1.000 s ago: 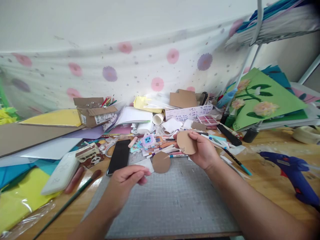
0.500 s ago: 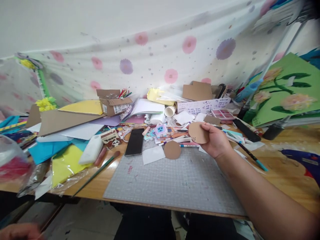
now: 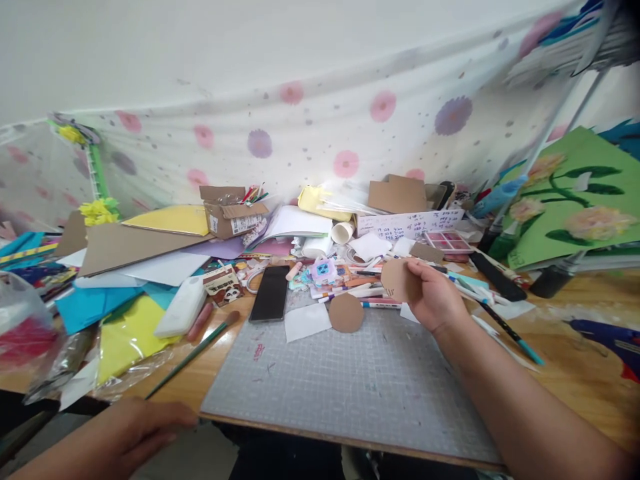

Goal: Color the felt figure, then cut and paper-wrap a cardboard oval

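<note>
My right hand (image 3: 440, 295) pinches a round cardboard disc (image 3: 397, 281) by its right edge, holding it up over the far right part of the grey cutting mat (image 3: 340, 387). A second cardboard disc (image 3: 346, 313) lies flat on the mat, beside a piece of white paper (image 3: 307, 322). Low on the left, my left hand (image 3: 145, 427) is in front of the table edge, fingers stretched to the right with no object visible in them. It is nearest to the handle end of a green paintbrush (image 3: 200, 347).
A black phone (image 3: 269, 293) lies at the mat's back left, with markers (image 3: 357, 291) behind the discs. A blue glue gun (image 3: 607, 337) is at the right. Coloured sheets (image 3: 130, 333), a white bottle-like object (image 3: 181, 307) and a cardboard box (image 3: 235, 217) crowd the left and back.
My left hand has come up and to the right from the bottom left corner. The right hand keeps hold of its disc, which is turned slightly. The view has shifted a little.
</note>
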`<state>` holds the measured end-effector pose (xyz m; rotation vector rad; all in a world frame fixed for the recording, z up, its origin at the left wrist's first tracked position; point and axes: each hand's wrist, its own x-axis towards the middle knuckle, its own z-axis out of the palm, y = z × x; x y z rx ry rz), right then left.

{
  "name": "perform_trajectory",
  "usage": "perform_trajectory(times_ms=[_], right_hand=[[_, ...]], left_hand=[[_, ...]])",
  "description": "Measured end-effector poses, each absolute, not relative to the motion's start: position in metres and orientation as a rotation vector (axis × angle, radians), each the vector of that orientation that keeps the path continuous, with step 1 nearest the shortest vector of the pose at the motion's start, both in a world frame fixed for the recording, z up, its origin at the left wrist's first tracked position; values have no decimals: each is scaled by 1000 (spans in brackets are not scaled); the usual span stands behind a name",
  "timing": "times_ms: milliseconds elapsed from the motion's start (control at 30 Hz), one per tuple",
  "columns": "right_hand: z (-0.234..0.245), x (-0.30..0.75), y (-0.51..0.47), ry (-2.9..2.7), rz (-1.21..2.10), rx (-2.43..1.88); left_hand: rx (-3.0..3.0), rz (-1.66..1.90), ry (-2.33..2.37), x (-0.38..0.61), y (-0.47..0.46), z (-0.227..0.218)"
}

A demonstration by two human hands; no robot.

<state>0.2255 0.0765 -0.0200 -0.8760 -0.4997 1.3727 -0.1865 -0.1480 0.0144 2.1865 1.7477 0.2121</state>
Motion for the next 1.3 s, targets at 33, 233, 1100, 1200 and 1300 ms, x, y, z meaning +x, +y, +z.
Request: perform_trajectory(times_ms=[33, 233, 1100, 1200, 1300], right_hand=[[-21, 226, 77, -509, 1360, -876], [-16, 223, 70, -663, 1339, -904], [-5, 181, -2, -1946, 245, -590], [-5, 177, -5, -2019, 240, -504], [0, 174, -10, -2142, 238, -364]], left_hand=[[2177, 112, 1710, -175, -133, 21], [2347, 347, 1568, -77, -58, 46], [805, 1108, 1058, 38, 38, -5], [785, 1089, 1077, 37, 39, -6], [763, 1063, 1092, 37, 38, -9]])
